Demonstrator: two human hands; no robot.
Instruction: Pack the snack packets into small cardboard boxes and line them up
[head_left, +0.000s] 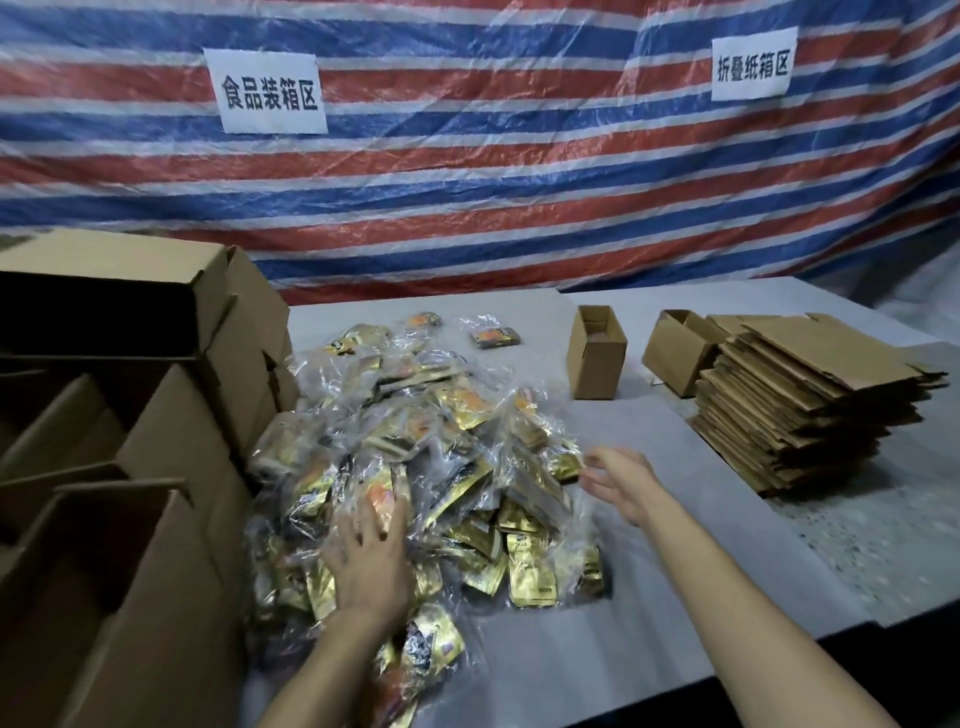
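Bench (675, 597): grey surface. It carries all the items below.

Snack packets (441, 457): a large loose heap of gold and clear-film packets lies on the left-centre of the bench, against the large cartons (156, 467). Two stray packets (494, 336) lie apart at the far side of the heap.

Left hand (371, 551): palm down, fingers straight and spread. It rests flat on the near part of the heap and presses on the film. It grips nothing.

Right hand (621, 480): fingers extended and relaxed, slightly blurred. It is at the right edge of the heap, with the fingertips just beside a gold packet. Whether they touch it cannot be told. It holds nothing.

Small cardboard box (596, 358): stands upright on the far centre of the bench, with its top flaps open, well apart from both hands. Something dark shows inside, but it is too small to identify.

Second small box (675, 351): assembled and open. It stands to the right of the first box and touches the stack of flattened box blanks (810, 410).

Flattened box blanks: piled high and unevenly on the right of the bench.

Large cartons: open, brown, and stacked along the left edge.

Background: a red, white and blue striped tarpaulin (467, 208) carries two white paper signs (267, 91) with printed characters.
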